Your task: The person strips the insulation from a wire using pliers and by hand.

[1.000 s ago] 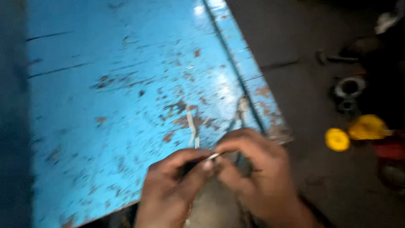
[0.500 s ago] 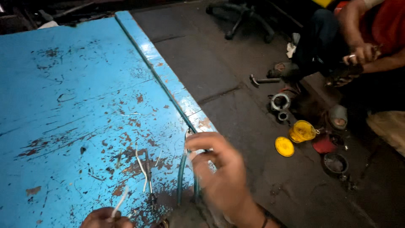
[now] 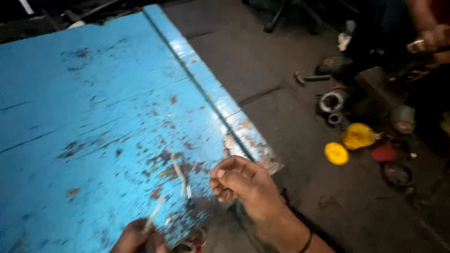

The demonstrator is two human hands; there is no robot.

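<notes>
My right hand (image 3: 243, 185) is curled into a loose fist over the near right corner of a worn blue painted panel (image 3: 93, 117), and whether it grips anything I cannot tell. My left hand (image 3: 136, 236) shows only partly at the bottom edge, pinching a thin pale wire (image 3: 154, 213) that sticks up from it. Another pale wire (image 3: 180, 175) lies on the panel between the two hands. A bundle of small parts (image 3: 190, 243) sits just right of the left hand at the frame's bottom.
On the dark floor to the right lie a yellow disc (image 3: 336, 153), a yellow lump (image 3: 357, 136), a red piece (image 3: 384, 152), tape rolls (image 3: 332, 100) and a hammer-like tool (image 3: 311, 77). Another person's hand (image 3: 429, 40) works at the top right.
The view has swung left and down. My right hand, which held a greenish wire half a second ago, has curled into a fist; my left hand has come further into view with the pale wire.
</notes>
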